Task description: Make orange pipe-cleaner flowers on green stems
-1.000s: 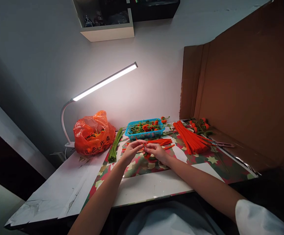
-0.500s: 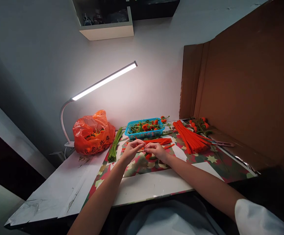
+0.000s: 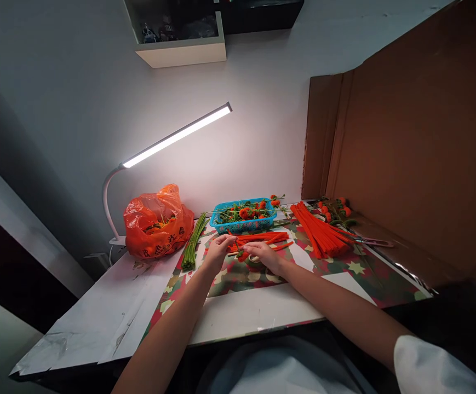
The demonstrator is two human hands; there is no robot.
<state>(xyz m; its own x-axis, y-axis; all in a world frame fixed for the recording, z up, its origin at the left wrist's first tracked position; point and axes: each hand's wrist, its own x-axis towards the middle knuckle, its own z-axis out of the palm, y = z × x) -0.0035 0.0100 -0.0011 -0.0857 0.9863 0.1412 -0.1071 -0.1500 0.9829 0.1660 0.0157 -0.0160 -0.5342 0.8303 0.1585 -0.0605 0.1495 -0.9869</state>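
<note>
My left hand (image 3: 220, 249) is closed in a pinch at the thin green stem of a small orange pipe-cleaner flower (image 3: 242, 256). From the right, my right hand (image 3: 265, 255) has its thumb and fingertips pressed together at the same flower, and its fingers partly cover the work. Just behind my hands lie loose orange pipe cleaners (image 3: 268, 237). A bundle of green pipe cleaners (image 3: 194, 243) rests to the left of my left hand. Over to the right, a larger fan of orange pipe cleaners (image 3: 317, 232) is spread on the table.
A blue basket (image 3: 244, 225) of finished orange flowers stands by the wall. An orange plastic bag (image 3: 158, 227) sits left, beside the lit lamp (image 3: 176, 137). More flowers (image 3: 334, 209) and pink-handled scissors (image 3: 377, 242) lie right, near a cardboard panel (image 3: 406, 148).
My hands have moved slightly apart, the left one shifting left. The small orange flower has come up and left, and now shows between my fingertips.
</note>
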